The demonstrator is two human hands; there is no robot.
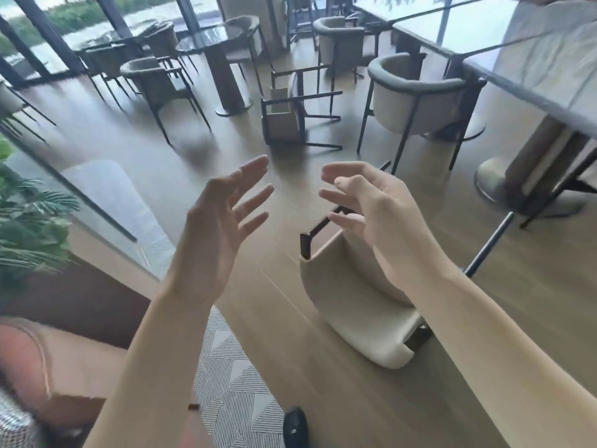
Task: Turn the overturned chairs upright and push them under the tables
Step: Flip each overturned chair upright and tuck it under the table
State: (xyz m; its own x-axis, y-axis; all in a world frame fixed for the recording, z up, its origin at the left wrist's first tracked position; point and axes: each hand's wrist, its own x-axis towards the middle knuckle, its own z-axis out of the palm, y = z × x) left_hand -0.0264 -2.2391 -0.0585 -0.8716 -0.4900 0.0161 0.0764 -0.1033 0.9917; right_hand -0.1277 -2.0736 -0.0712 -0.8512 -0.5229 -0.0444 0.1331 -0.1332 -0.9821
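A cream chair (pixel 352 305) with a dark metal frame lies overturned on the wooden floor just below my right hand (pixel 378 215). My right hand hovers above its frame, fingers curled and apart, holding nothing. My left hand (pixel 223 221) is raised to its left, palm turned inward, fingers spread and empty. A second overturned chair (pixel 290 114) lies on its side farther off in the middle of the room, legs pointing right. The long table (pixel 536 82) with a pale top stands at the right.
An upright grey-backed chair (pixel 416 98) stands at the long table. A round dark table (pixel 213 40) with several upright chairs is at the back left. A glass partition and plants are at the left, a patterned rug (pixel 232 383) below.
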